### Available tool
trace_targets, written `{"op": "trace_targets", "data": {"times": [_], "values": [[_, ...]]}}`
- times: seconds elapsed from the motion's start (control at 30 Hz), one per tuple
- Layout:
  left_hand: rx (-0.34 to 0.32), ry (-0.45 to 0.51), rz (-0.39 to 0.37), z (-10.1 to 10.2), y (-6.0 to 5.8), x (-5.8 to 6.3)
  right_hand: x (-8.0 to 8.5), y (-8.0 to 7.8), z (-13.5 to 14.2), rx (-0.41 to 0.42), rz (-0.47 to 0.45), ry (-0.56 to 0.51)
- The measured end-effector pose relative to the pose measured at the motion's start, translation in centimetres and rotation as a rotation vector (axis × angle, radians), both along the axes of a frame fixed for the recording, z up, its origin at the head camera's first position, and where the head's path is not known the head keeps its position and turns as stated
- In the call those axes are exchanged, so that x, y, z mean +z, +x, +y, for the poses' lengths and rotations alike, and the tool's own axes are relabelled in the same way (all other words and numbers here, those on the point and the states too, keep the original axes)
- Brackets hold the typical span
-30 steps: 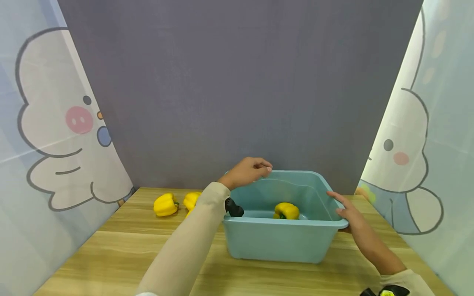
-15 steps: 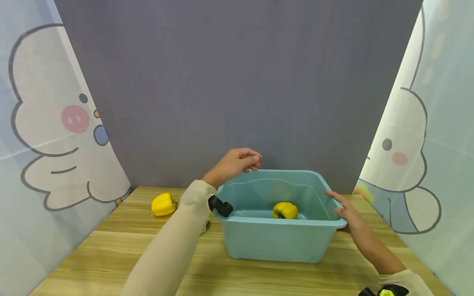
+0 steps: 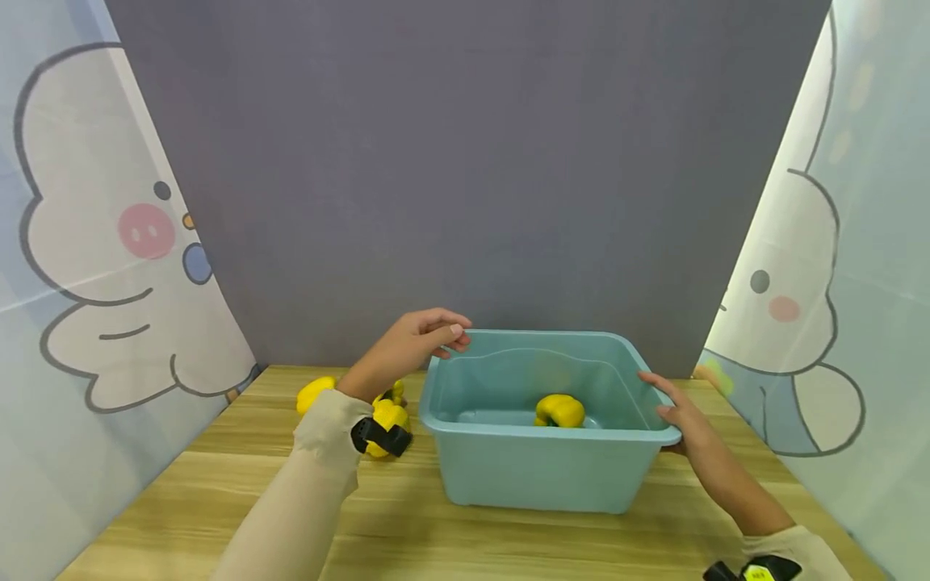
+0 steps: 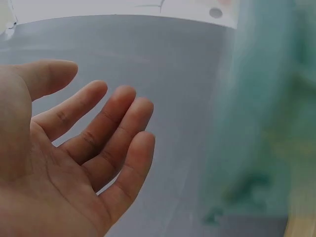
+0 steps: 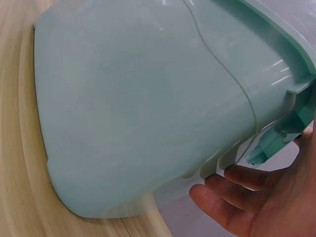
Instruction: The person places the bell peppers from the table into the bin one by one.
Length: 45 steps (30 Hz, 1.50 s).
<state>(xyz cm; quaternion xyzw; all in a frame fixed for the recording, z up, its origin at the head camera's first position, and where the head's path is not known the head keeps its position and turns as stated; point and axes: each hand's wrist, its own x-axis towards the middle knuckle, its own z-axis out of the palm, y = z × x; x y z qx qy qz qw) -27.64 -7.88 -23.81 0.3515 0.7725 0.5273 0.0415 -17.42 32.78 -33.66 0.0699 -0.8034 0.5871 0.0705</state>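
A light blue-green plastic tub (image 3: 534,472) stands on the table with one yellow bell pepper (image 3: 561,410) lying inside on its floor. My right hand (image 3: 686,421) grips the tub's right rim; in the right wrist view its fingers (image 5: 232,195) curl under the rim against the outer wall. Bare of any object, my left hand (image 3: 410,347) hovers by the tub's back left corner, fingers loosely bent and palm visible in the left wrist view. Below its wrist are more yellow bell peppers (image 3: 389,415), partly hidden by the forearm, and another yellow bell pepper (image 3: 314,394) farther left.
The wooden tabletop (image 3: 182,500) runs up to a dark grey backdrop (image 3: 465,186). Pale cartoon-printed curtains (image 3: 87,242) flank both sides. A black camera strap (image 3: 381,436) sits on the left wrist.
My left hand has drawn leftward from above the tub to its left corner, rising, then sinking. The forearm now covers different peppers. My right hand stays on the rim and the tub stays put.
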Motion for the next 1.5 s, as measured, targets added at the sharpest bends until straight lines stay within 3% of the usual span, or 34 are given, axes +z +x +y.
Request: {"op": "trace_targets", "data": {"times": [0.23,0.47,0.8,1.13,1.3,1.5], "values": [[0.042,-0.046,0.008,-2.0,0.3,-1.7,0.0,0.2,0.3,0.013,0.034,0.031],[0.089,-0.034,0.025,-3.3,0.4,-3.3,-0.3,0.6,0.2,0.014,0.07,0.067],[0.234,-0.088,0.106,-5.7,0.9,-5.5,-0.4,0.5,0.2,0.011,0.063,0.024],[0.25,-0.095,0.074,-6.5,0.9,-7.1,-0.5,0.5,0.1,0.022,0.077,0.016],[0.29,-0.127,0.095,-7.1,0.6,-7.7,-0.4,0.5,0.2,0.02,0.073,0.018],[0.356,-0.23,0.12,-8.9,-0.4,-9.3,-0.4,0.7,0.1,0.032,0.095,0.039]]}}
